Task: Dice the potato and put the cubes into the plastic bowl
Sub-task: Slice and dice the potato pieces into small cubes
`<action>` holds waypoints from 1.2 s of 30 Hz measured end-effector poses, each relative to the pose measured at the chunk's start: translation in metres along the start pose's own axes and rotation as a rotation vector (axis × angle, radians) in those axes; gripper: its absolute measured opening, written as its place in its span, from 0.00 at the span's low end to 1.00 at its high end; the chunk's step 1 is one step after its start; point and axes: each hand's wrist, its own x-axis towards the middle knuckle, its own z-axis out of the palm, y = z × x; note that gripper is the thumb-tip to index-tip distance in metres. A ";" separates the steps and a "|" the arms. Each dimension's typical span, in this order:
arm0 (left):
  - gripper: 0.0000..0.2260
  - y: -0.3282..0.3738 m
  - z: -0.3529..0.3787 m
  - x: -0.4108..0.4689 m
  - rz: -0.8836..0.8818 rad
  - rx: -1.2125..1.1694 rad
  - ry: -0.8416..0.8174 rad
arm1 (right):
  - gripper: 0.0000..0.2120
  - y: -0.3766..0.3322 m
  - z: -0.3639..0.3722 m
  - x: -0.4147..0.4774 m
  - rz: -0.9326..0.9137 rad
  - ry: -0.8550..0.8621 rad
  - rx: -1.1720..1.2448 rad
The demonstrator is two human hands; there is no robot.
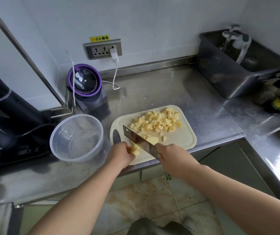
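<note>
**Yellow potato cubes (159, 122) heaped, last chunk under the cleaver (140, 141)**

Yellow-white and wet-looking, the potato cubes are small and uneven; some show a browner face; they lie in a loose heap on the far right part of the cream cutting board (184, 141), with a few strays nearer the middle. A larger uncut slab (152, 140) lies flat just to the right of the blade, touching it or nearly so; a smaller potato chunk (135, 150), already partly cut into blocks, sits on the near left part of the board, on the left side of the blade.

The left hand (122, 154) curls its fingers over that chunk and pins it to the board, so the chunk shows just past the fingertips; the right hand (171, 155) is closed round the cleaver's handle, which the fist hides; the blade slants from far left to near right between the two hands. The heap lies well beyond both hands, toward the far right.

The clear plastic bowl (76, 138) stands on the steel counter (178, 92) just left of the board, near the left hand.
</note>
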 end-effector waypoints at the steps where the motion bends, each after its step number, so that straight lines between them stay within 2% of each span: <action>1: 0.13 0.001 -0.001 -0.001 -0.008 0.007 0.006 | 0.07 0.000 0.000 0.001 0.006 0.004 -0.004; 8: 0.13 0.011 0.001 -0.006 -0.013 0.056 0.089 | 0.06 -0.004 0.003 0.000 -0.009 0.019 -0.045; 16: 0.13 0.011 -0.004 -0.007 -0.029 -0.066 0.017 | 0.22 -0.006 0.004 -0.005 -0.044 0.018 -0.131; 21: 0.15 0.011 -0.005 -0.007 -0.019 -0.010 0.034 | 0.22 -0.008 0.005 -0.005 -0.057 0.014 -0.148; 27: 0.13 0.009 -0.003 -0.004 -0.018 -0.029 0.057 | 0.22 -0.008 0.005 -0.004 -0.059 0.001 -0.140; 32: 0.12 0.009 -0.001 -0.006 -0.002 0.043 0.089 | 0.21 -0.007 0.007 0.000 -0.088 0.000 -0.169; 36: 0.16 0.008 0.001 -0.006 -0.013 0.032 0.100 | 0.20 -0.004 0.012 0.007 -0.104 -0.023 -0.183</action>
